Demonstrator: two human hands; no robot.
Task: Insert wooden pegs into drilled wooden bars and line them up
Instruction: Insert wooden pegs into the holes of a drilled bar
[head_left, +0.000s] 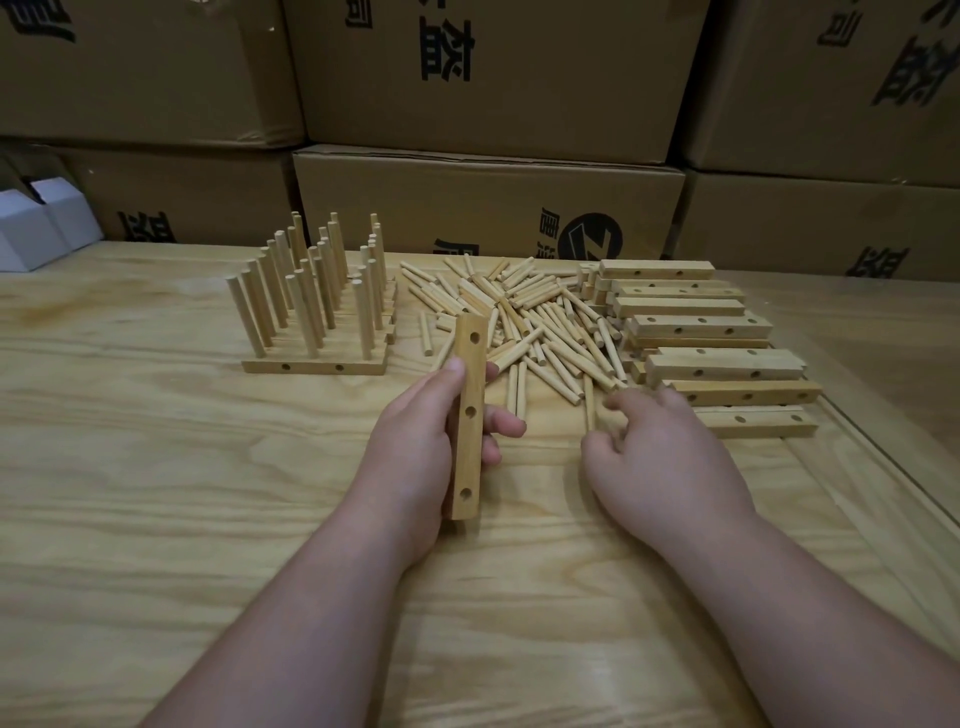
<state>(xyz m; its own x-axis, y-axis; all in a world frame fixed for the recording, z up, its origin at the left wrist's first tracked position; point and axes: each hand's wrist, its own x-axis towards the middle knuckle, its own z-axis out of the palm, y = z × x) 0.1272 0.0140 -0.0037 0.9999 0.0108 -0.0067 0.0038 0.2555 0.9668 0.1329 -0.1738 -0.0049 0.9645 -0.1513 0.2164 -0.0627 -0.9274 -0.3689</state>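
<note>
Left hand (415, 441) grips a drilled bar (469, 415) upright above the tabletop (156, 493), fingers (506, 423) wrapped round it, three holes empty. Right hand (660, 457) hovers at the loose peg pile (535, 322), fingers loosely curled, grasping nothing. Pegged bars (317, 332) stand far left; spare bars (701, 338) right.

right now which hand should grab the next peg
Right. The right hand holds nothing and sits at the edge of the loose pegs, while the left hand grips the drilled bar.

Left hand (415, 441) at frame centre, fingers curled in a grip, forearm running to the bottom edge. Right hand (660, 457) centre-right, palm down, fingers loosely bent.
</note>
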